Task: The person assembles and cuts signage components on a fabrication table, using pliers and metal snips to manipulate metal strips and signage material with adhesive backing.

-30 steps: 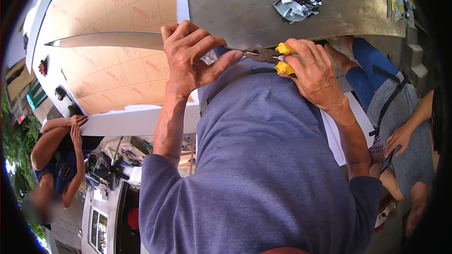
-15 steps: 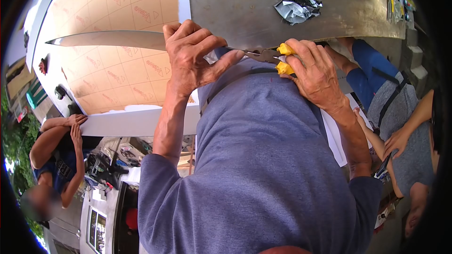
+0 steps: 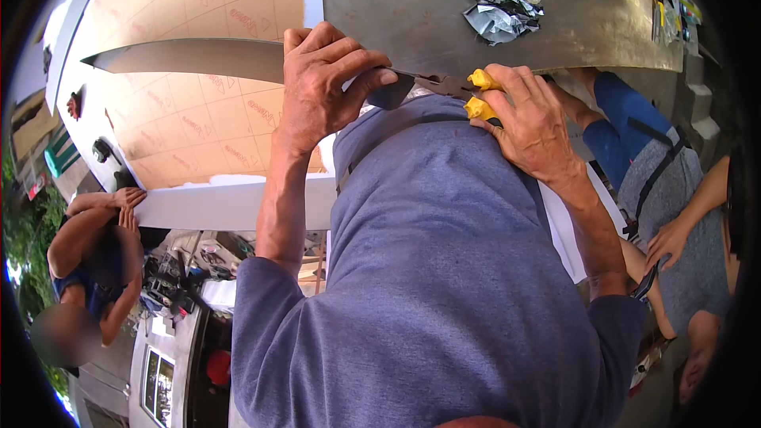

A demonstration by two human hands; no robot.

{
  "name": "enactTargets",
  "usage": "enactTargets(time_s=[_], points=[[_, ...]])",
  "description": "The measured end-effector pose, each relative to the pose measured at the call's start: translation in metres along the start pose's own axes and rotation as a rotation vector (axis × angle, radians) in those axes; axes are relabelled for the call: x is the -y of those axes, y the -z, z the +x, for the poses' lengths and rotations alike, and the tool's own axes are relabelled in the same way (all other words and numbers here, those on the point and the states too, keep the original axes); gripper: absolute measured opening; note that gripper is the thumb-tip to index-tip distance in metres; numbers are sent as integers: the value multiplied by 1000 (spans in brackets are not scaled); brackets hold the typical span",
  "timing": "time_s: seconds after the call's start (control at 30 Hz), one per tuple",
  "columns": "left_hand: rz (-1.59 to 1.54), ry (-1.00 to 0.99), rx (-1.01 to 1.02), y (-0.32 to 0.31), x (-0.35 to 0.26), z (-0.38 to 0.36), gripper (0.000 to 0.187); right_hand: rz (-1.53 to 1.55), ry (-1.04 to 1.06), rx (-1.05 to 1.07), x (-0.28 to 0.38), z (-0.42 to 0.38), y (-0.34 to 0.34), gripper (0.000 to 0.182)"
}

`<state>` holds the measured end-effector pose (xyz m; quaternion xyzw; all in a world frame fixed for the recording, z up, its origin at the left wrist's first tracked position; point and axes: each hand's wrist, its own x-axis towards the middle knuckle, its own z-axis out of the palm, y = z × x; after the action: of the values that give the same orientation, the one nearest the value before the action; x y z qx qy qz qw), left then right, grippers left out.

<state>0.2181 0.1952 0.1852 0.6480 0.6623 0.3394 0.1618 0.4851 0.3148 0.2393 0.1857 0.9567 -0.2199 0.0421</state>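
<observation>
My right hand (image 3: 533,121) is closed around the yellow handles of metal snips (image 3: 474,93), whose blades point left into the edge of a large grey metal sheet (image 3: 412,8). My left hand (image 3: 321,87) grips a long cut strip of that sheet (image 3: 190,57), which runs off to the left and ends in a point. The fingers of my left hand curl over the strip right beside the snips' blades. My blue-grey shirt fills the lower middle of the view.
A crumpled piece of foil (image 3: 501,14) lies on the sheet. A brown board with red print (image 3: 198,135) and a white frame (image 3: 230,204) lie to the left. One person (image 3: 91,261) stands at the lower left, another person (image 3: 674,190) at the right. Tools (image 3: 662,4) lie at the top right.
My left hand has lifted and curled the cut strip further up. The snips have moved slightly left along the cut. The person at the left has shifted a little lower.
</observation>
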Motion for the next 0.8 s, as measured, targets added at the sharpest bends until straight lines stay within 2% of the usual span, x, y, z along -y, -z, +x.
enactTargets(time_s=[0.07,0.2,0.33,0.5,0.6,0.8], points=[[9,-9,60,3,7,0,18,-44,-2,-20,-3,1,1,35],[23,-14,70,4,12,4,21,46,-199,8,-27,-15,-14,42],[24,21,81,6,9,6,28,263,-402,6,-45,-25,-29,49],[41,59,81,2,10,10,35,456,-551,3,-57,-35,-43,56],[14,47,53,6,11,15,36,609,-505,57,-49,-36,-33,58],[-71,17,-4,60,12,33,39,552,-323,25,-25,-28,-28,57]])
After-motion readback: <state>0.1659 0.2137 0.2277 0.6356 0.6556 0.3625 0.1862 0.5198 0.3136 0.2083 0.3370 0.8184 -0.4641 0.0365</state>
